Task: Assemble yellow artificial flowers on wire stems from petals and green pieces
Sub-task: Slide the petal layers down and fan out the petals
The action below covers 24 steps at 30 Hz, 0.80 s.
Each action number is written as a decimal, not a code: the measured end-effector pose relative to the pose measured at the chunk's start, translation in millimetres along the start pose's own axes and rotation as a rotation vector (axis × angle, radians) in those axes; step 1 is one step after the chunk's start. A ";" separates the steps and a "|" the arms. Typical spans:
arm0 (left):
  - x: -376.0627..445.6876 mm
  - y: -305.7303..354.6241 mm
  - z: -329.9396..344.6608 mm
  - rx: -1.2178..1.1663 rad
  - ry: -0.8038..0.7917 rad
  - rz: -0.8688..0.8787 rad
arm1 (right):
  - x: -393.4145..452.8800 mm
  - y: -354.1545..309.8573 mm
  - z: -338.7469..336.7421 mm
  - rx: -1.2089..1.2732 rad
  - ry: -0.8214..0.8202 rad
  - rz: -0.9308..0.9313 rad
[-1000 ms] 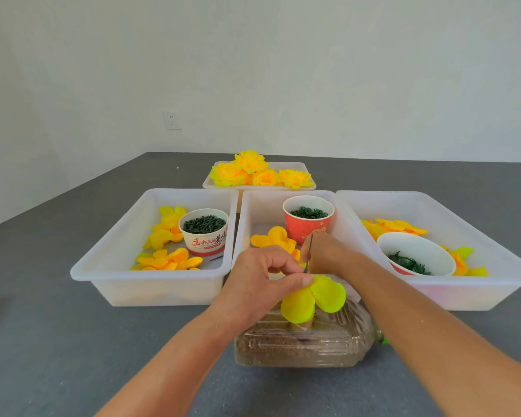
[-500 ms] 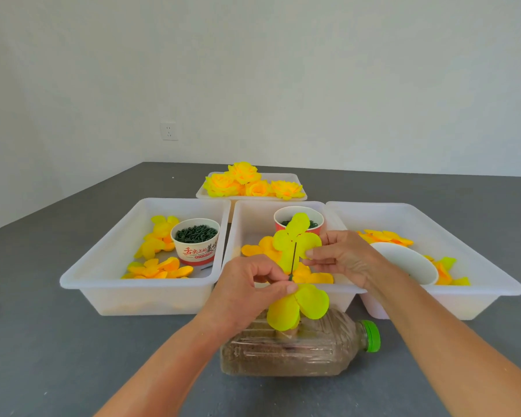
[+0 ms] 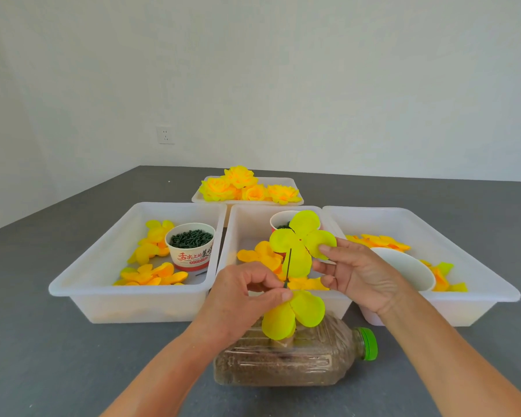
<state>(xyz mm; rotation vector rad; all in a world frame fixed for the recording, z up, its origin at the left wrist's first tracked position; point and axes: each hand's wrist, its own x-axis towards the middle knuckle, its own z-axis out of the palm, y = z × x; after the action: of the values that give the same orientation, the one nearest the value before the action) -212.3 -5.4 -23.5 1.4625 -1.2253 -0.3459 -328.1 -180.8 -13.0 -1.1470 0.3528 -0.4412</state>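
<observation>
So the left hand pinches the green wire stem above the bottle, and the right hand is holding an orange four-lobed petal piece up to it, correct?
Not quite: the four-lobed petal piece held by the right hand is yellow-green, not orange. The head view shows this. The left hand does pinch the thin green wire stem above the clear plastic bottle.

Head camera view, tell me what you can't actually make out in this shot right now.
- Red cup in the middle tray: mostly hidden behind the petal piece held by the right hand.
- Wire stem: its lower end is hidden by the left hand.
- White bowl in the right tray: contents out of sight, partly behind the right hand.
- Bottle: contents too blurred to identify.
</observation>
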 end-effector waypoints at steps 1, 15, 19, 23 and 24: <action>-0.3 0.2 -0.1 -0.003 -0.001 0.001 | -1.6 0.4 0.8 0.016 -0.002 -0.003; -1.5 1.1 0.8 -0.009 -0.004 -0.006 | -10.1 -4.1 7.6 0.260 0.031 -0.110; -1.0 1.2 0.9 -0.011 -0.002 -0.004 | -12.0 -4.6 9.0 0.224 -0.008 -0.153; -1.1 0.8 0.8 -0.010 -0.006 -0.003 | -13.5 0.0 9.2 0.066 0.094 -0.227; -1.4 0.6 0.8 -0.011 -0.004 -0.003 | -13.3 1.5 10.1 -0.046 0.162 -0.260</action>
<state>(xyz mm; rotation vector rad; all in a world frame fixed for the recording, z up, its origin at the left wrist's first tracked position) -213.7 -4.6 -23.8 1.4553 -1.2230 -0.3576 -334.4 -165.6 -10.0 -1.2101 0.3572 -0.7603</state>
